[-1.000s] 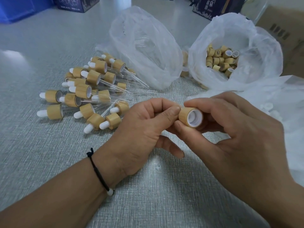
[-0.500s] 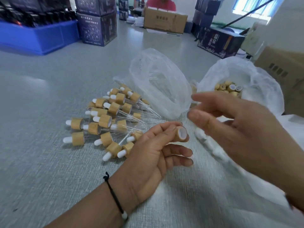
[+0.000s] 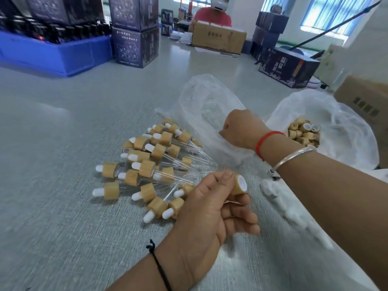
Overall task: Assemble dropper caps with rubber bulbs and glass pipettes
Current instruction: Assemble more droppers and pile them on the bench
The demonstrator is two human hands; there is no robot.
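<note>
My left hand pinches a bamboo dropper cap between thumb and forefinger, its white inner opening facing right. My right hand is stretched forward into the mouth of the clear plastic bag that holds glass pipettes; its fingers are hidden inside the bag. A pile of assembled droppers with white bulbs and glass tubes lies on the table left of my hands. A second plastic bag at right holds loose bamboo caps. White rubber bulbs lie blurred under my right forearm.
A blue crate and dark printed boxes stand at the far left. Cardboard boxes and a person in red sit across the table. Another cardboard box stands at the right edge.
My right hand let go of the cap and reached forward into the pipette bag. My left hand keeps the cap. The view has tilted upward.
</note>
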